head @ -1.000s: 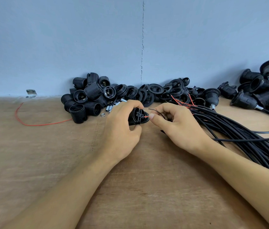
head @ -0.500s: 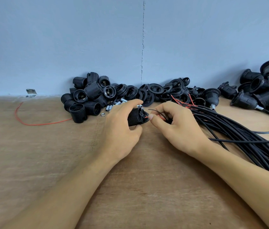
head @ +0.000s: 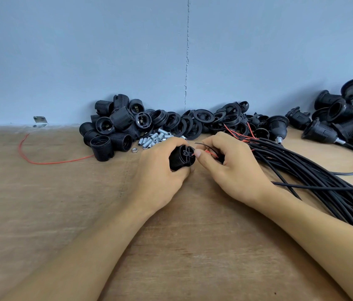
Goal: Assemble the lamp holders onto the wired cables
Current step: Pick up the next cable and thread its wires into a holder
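Note:
My left hand (head: 160, 170) grips a black threaded lamp holder (head: 180, 157) on its side, terminal end facing right. My right hand (head: 229, 168) pinches the thin red wire (head: 211, 153) of a cable, its tip at the holder's terminals; a thin black wire (head: 203, 145) curls above my fingers. The cable runs from under my right hand into the bundle of black cables (head: 314, 177) lying across the table's right side.
Loose black lamp holders (head: 112, 129) and rings (head: 203, 118) are piled along the blue wall. Small metal tubes (head: 151, 140) and a nut (head: 134, 150) lie beside them. Assembled holders with cables (head: 342, 118) sit far right. A loose red wire (head: 47, 162) lies on the wooden table (head: 62, 203).
My left hand has turned the holder slightly, showing its terminal end again. My right hand still holds the red wire at the terminals and has barely shifted.

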A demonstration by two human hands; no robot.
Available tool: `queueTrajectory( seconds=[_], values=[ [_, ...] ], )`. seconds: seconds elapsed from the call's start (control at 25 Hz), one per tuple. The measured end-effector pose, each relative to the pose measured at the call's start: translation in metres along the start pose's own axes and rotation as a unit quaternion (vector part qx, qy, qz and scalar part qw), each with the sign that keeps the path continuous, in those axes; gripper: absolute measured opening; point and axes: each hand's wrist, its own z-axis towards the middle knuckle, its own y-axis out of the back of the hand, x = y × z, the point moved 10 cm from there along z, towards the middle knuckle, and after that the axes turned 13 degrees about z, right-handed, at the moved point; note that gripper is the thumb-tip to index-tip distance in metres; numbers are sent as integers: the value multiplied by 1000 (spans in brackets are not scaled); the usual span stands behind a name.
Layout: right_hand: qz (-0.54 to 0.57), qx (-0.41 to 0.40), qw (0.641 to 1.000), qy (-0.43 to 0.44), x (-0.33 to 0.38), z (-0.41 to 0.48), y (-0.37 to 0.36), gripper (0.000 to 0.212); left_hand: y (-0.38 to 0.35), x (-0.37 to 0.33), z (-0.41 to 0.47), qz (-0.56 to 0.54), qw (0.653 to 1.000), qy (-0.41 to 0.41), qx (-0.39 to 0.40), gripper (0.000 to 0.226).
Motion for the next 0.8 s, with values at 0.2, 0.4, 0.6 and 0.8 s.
queueTrajectory(
  seconds=[0.2,0.4,0.6,0.8],
  values=[
    [-25,13,999,24,4,0,-3,8,-3,1,0,14,1000,1,11,35],
    [-48,19,998,25,2,1,-4,12,-8,4,-1,10,999,16,42,33],
    [-69,34,997,27,0,0,-6,13,-13,5,-2,10,998,23,66,29],
    [-76,39,995,49,5,-1,-8,21,-14,2,-2,7,997,13,73,20]
  ],
)
